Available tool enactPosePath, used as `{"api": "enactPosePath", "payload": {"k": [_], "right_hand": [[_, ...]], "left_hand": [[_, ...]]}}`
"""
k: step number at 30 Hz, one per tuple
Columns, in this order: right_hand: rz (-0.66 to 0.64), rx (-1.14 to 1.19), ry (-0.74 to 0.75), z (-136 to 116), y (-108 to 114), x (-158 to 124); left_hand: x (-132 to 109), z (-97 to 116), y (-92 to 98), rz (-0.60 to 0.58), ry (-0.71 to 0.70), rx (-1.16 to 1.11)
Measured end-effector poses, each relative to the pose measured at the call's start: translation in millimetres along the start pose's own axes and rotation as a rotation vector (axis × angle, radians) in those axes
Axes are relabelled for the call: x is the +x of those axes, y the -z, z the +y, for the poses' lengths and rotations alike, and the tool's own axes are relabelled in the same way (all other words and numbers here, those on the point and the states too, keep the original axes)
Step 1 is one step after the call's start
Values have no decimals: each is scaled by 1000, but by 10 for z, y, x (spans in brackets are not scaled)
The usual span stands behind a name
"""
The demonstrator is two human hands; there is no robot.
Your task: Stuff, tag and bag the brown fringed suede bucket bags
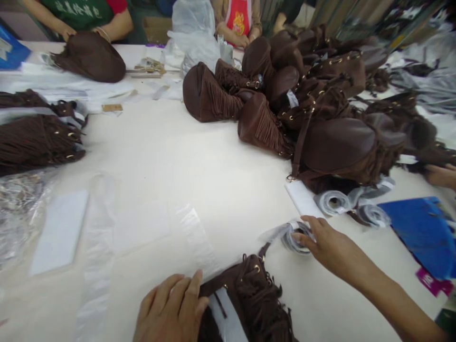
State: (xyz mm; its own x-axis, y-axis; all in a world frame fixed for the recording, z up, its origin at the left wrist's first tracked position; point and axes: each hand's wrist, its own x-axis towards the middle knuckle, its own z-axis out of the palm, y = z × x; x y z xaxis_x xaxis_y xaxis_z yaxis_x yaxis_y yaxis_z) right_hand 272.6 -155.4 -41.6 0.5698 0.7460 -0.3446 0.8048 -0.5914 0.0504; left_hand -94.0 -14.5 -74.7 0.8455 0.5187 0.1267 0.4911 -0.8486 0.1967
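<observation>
My left hand point(171, 308) lies at the left edge of a dark brown fringed bag point(258, 294) at the bottom of the view. Its fingers are stretched forward, and the thumb side touches the bag. A pale sheet point(228, 313) with a dark strip lies on the bag, whose lower part is cut off by the frame. To the right, my right hand point(324, 242) is closed on a plastic-wrapped rolled strap point(295, 240). A dark strap end runs from that roll towards the bag's top. Behind the fingers is a white flat piece point(302, 197).
Brown fringed bags point(335, 142) are heaped at the back right. Two wrapped rolls point(333, 203) and a blue sheet point(420, 232) lie right. Left are stacked bags point(35, 133), a white pad point(60, 232) and clear plastic point(21, 213). Across the table, a person handles a brown bag point(94, 57).
</observation>
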Motion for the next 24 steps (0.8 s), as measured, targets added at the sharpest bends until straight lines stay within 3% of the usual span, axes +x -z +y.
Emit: {"api": "enactPosePath", "payload": {"k": [4,7,10,14,20,22,24], "right_hand": [[-29,89,-6,105,-136,24],[-34,113,9,121,-222,68],[-6,159,21,113,-233,107],[99,232,-35,109,-146,121],[245,401,-133,74,-41,236],[272,500,-105,42,-29,317],[286,617,-44,-5,-16,397]], "left_hand": [[414,254,70,-246,63,-322],[765,454,186,-445,149,-416],[980,550,204,-531,131,-484],[1006,575,65,-533,38,-486],[848,528,49,-414,-299,-508],[810,468,113,-377,-323,-512],[744,383,161,-328,-237,-518]]}}
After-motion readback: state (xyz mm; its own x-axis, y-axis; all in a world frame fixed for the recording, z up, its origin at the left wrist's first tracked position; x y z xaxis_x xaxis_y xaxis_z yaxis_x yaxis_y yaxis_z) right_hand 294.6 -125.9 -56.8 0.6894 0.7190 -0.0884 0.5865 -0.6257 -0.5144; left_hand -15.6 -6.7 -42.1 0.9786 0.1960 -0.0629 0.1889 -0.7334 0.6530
